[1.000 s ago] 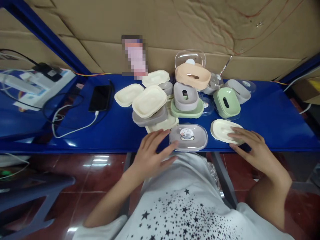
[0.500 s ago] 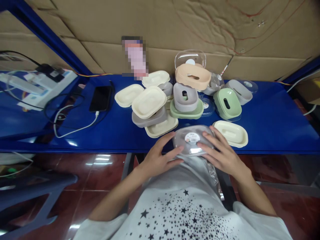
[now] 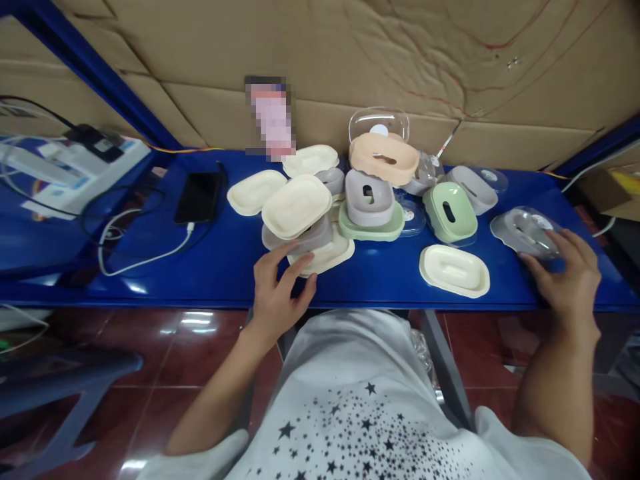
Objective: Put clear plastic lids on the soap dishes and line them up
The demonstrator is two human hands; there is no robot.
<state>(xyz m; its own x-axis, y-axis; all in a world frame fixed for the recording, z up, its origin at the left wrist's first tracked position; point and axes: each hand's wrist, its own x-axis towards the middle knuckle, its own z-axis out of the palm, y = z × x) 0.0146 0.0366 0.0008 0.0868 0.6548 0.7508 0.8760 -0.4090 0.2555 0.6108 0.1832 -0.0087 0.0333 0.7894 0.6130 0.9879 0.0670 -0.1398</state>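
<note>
At the right end of the blue shelf, my right hand [image 3: 570, 273] has its thumb and fingers around a grey soap box [image 3: 510, 230] with a clear lid and a round label. My left hand [image 3: 283, 287] is open, fingers spread, at the front of a pile. Its fingertips reach a cream tray [image 3: 337, 253] and a grey tray [image 3: 320, 237]; I cannot tell whether they touch. Another cream tray [image 3: 295, 205] lies tilted on top of that pile. A single cream tray [image 3: 454, 270] lies between my hands.
Behind are a grey slotted box [image 3: 367, 217], a green one [image 3: 457, 227], a peach one [image 3: 363, 153] and clear lids [image 3: 413, 223]. A black phone [image 3: 197, 200] with a white cable and a power strip [image 3: 85, 177] occupy the left. Cardboard [image 3: 310, 53] backs the shelf [image 3: 380, 283].
The lidded grey soap box has gone from between both hands at the front edge to the far right in my right hand. My left hand has let go of it and moved left to the pile.
</note>
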